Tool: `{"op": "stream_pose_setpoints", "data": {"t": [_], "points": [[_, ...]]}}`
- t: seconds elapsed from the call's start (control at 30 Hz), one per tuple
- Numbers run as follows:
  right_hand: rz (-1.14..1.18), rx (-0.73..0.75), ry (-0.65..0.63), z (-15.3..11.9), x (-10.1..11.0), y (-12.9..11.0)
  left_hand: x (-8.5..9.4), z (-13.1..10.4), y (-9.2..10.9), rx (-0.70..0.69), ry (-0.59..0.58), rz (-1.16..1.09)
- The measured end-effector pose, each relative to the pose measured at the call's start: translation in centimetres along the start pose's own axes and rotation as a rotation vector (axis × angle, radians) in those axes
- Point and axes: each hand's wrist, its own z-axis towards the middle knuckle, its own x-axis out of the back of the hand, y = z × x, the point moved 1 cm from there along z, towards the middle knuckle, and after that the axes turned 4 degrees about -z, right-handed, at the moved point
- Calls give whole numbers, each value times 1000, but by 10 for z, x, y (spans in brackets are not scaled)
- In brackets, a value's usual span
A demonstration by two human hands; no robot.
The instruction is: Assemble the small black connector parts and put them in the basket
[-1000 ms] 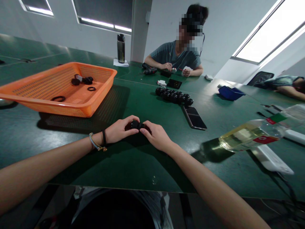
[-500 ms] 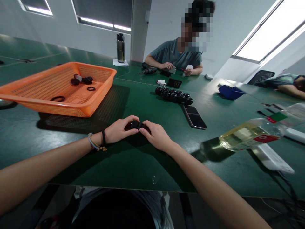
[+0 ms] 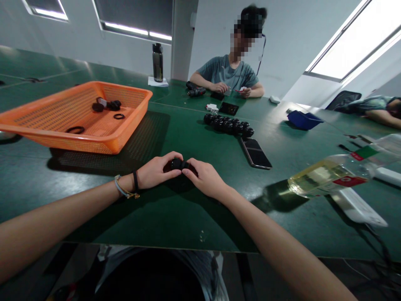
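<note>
Just above the green table [image 3: 175, 217], in the middle of the head view, my left hand [image 3: 156, 170] grips a small black rounded part [image 3: 176, 163] between thumb and fingers. My right hand [image 3: 206, 176] pinches the other end of the same part, which narrows toward that side. My thumbs almost meet in front of it, and my fingers hide much of its shape. I cannot tell whether it is one piece or two joined ones. Beyond my right hand lies a row of shiny black round parts [image 3: 228, 124], with a phone [image 3: 256, 153] beside it.
An orange basket [image 3: 117, 140] holding black rings and other dark parts stands at the left. To the right are a bottle of yellow liquid [image 3: 324, 175], a white power strip [image 3: 359, 207] and a blue tray [image 3: 304, 120]. Across the table sits a person [image 3: 224, 73] near a power drill [image 3: 196, 91].
My hands and the black part stay nearly in place. The person across the table has shifted their head to the left and lower.
</note>
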Motion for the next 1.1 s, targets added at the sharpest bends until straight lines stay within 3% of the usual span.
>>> {"op": "stream_pose_setpoints", "data": {"t": [1.1], "points": [[-22,30,-7,0,-1,1,-1,1,2,-5,-14,39]]}}
